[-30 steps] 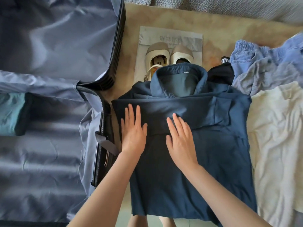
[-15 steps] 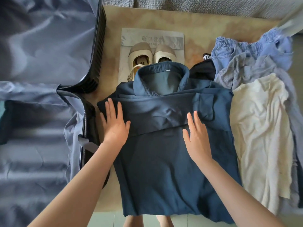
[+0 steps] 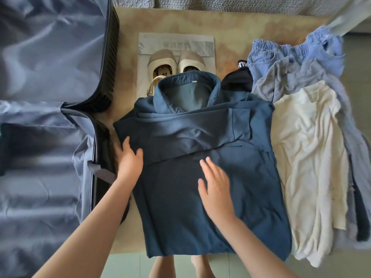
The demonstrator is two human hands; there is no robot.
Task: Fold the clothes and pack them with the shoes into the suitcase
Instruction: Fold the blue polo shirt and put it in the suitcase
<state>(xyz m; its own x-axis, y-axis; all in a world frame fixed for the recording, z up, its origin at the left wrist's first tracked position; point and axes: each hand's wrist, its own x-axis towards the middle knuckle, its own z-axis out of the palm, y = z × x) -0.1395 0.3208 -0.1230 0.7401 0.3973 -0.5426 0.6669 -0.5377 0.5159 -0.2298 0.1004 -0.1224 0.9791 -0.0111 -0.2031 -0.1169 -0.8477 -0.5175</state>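
- The left hand (image 3: 128, 157) lies flat on the left edge of the navy polo shirt (image 3: 200, 207). The thumb is spread toward the shirt's middle and the fingers are straight but blurred. It grasps nothing.
- The right hand (image 3: 215, 185) rests palm down on the shirt's body, just below the folded sleeve. The fingers are extended and slightly spread, and nothing is gripped.
- The shirt lies in the middle of the table (image 3: 230, 25), front down, with its collar toward the far edge. Both sleeves are folded across its back in a band, and its hem hangs over the near edge.
- The pair of beige shoes (image 3: 176, 61) stands just beyond the collar, toes toward the far edge. The collar covers their heels. They sit on a grey printed bag (image 3: 200, 43) lying flat on the table.
- A black garment (image 3: 236, 81) with a white-lettered band lies right of the collar, touching the shirt's shoulder.
- A heap of clothes fills the table's right side. A cream top (image 3: 307, 157) lies along the shirt's right edge, over a grey-blue striped garment (image 3: 291, 77). Light blue trousers (image 3: 281, 49) with an elastic waist lie toward the far right corner.
- The suitcase (image 3: 50, 77) lies open against the table's left edge. Its grey-blue lining faces up and its black ribbed shell (image 3: 112, 47) is beside the shoes.
- A grey textured sofa (image 3: 241, 3) runs along the far edge.
- The person's bare feet (image 3: 160, 267) show below the near edge, on pale tiles.
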